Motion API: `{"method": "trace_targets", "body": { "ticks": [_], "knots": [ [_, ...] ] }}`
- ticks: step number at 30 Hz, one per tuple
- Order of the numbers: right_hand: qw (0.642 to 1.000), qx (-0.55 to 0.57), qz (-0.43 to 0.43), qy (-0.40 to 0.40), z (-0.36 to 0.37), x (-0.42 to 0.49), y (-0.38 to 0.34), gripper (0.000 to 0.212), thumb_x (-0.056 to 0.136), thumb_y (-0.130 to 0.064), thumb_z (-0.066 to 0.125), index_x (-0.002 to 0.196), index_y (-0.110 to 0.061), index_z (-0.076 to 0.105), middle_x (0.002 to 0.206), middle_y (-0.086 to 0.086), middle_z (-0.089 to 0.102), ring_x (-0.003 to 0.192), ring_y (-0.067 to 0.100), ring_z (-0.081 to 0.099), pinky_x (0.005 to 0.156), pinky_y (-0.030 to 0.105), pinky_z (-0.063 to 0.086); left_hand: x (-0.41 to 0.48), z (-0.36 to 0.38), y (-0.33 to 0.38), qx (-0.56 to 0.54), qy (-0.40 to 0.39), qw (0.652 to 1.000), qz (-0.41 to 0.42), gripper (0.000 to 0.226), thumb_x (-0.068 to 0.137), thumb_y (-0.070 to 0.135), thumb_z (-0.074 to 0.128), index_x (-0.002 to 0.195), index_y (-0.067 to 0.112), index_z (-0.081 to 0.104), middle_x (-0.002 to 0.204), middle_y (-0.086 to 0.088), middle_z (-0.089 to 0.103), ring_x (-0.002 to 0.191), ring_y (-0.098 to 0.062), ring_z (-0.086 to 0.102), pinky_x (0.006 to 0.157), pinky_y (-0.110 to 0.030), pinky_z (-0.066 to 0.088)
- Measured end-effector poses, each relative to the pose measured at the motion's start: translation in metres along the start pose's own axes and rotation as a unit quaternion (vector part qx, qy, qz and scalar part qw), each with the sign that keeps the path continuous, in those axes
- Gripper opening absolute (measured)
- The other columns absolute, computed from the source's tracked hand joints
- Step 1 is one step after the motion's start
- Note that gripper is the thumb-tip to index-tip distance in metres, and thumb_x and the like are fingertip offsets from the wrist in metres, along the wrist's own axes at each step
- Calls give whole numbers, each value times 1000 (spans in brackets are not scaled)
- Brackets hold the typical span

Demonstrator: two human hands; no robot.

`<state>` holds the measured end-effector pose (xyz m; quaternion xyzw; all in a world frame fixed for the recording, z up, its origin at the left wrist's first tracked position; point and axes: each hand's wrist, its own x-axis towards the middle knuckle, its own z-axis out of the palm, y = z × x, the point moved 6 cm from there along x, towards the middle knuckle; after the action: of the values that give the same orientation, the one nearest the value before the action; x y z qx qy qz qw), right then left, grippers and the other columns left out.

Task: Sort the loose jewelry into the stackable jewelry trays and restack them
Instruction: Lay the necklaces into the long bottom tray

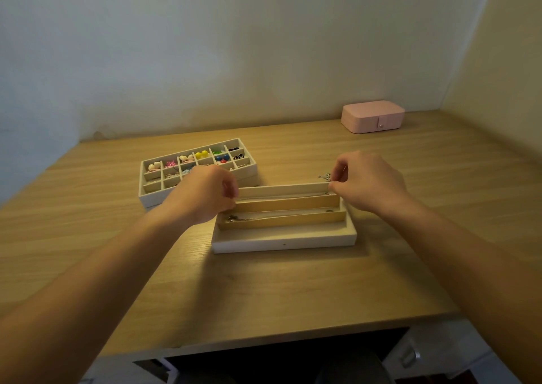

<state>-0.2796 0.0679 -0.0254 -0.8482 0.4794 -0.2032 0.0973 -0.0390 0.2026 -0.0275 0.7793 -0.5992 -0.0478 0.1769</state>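
The fingers (337, 175) of the right hand (370, 185) are pressed together, pinching the end of a thin silver chain (324, 176) just above the right end of the long-slot tray (281, 239). A small tangle of links sticks out to the left of the fingertips. The fingers (230, 189) of the left hand (202, 196) are curled in close at the left end of the same tray. A faint pale line runs along the rearmost slot toward them, but whether they grip it cannot be told.

The long-slot tray lies in the middle of the frame on the wooden surface (264, 292), its long side facing the viewer. It has a white outer wall and tan dividers between the lengthwise slots. A second chain (234, 217) lies in the slot nearer the front, its darker clasp toward the left end.

To the left and a little farther back stands a grid tray (152, 199), partly covered by the left hand. Its small compartments hold earrings: yellow balls (201, 154), green and blue pieces (220, 155), pink ones (169, 165), pale heart shapes (154, 165) and dark ones (236, 152).

In the upper right, near the wall, a closed pink box (372, 117) sits well apart from both trays.
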Motion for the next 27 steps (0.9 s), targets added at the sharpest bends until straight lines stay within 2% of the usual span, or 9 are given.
{"method": "trace_targets", "body": {
  "ticks": [3,5,9,13,17,20,24,27],
  "knots": [
    [999,15,-22,-35,4,2,1,16,94,-24,61,99,-34,73,93,-10,66,91,17,64,78,39,57,-2,-4,-6,17,38,999,5,12,83,16,79,89,24,74,85,8,69,81,-12,64,70,-31,53],
    [995,12,-29,-91,11,2,3,22,95,-23,60,108,-33,75,100,-7,65,95,17,63,86,41,57,-2,0,-13,47,14,999,-12,12,84,24,79,93,28,73,85,11,66,80,-12,62,69,-31,52],
    [988,-6,-29,-150,23,1,8,13,90,-28,67,96,-38,73,93,-13,63,89,13,62,83,38,58,-3,11,-22,43,-20,998,-34,12,84,24,78,91,33,73,75,18,58,71,-6,55,60,-28,44],
    [989,-6,-22,-147,30,2,13,10,84,-25,72,86,-35,73,87,-16,64,86,9,62,79,41,60,-5,15,-25,18,-5,999,-46,14,85,15,72,88,29,73,72,16,57,67,-4,51,56,-23,38],
    [991,-4,-23,-134,30,3,14,9,83,-24,71,81,-33,72,83,-15,65,83,11,62,78,41,60,-5,19,-22,20,9,999,-45,14,87,12,70,94,21,76,81,7,63,77,-12,59,65,-25,47],
    [990,-6,-21,-137,31,3,15,9,84,-27,70,85,-35,72,85,-16,63,86,12,63,79,39,59,-5,20,-20,24,15,999,-43,15,89,10,69,99,18,76,86,4,65,81,-15,60,69,-26,49],
    [994,4,-29,-110,22,3,16,6,87,-33,68,91,-33,72,83,-15,63,82,12,62,76,38,58,-10,14,-21,10,35,999,-31,12,90,20,69,101,22,70,90,4,64,83,-18,62,72,-33,54],
    [990,32,-68,-116,13,-4,9,7,89,-33,69,85,-30,75,81,-13,65,79,10,62,69,34,54,-18,10,-20,-27,13,999,-13,10,86,31,76,91,25,69,81,6,65,73,-14,59,60,-27,46]
  ]
}}
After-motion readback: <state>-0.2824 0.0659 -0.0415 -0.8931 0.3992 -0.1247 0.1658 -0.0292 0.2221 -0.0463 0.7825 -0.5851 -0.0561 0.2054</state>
